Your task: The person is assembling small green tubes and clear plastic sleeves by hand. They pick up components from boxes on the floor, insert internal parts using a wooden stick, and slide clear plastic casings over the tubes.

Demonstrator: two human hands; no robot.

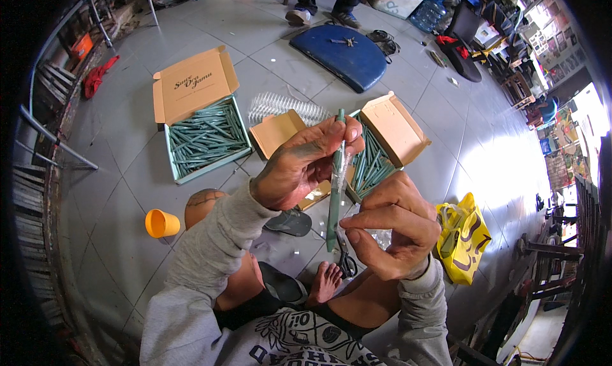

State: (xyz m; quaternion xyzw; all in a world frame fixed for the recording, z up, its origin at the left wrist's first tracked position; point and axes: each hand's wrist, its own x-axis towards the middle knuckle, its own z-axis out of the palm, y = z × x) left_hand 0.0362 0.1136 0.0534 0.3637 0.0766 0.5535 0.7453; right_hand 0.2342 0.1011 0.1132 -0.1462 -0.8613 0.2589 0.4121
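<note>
Your left hand [299, 168] pinches the top of a long green stick [335, 194], fingers curled shut around it; your right hand [389, 229] below pinches its clear plastic sleeve [342, 168] near the lower end. Keep the stick upright and draw the sleeve straight along it, without twisting. Beyond your left hand lies an open teal box [204, 136] of green sticks with a tan lid; beside your right, a second open box [376, 159] and a yellow bag [464, 238].

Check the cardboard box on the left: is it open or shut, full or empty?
Open and fairly full. The left box has its lid flap folded back, and green sticks lie piled inside its teal tray, covering the bottom.
</note>
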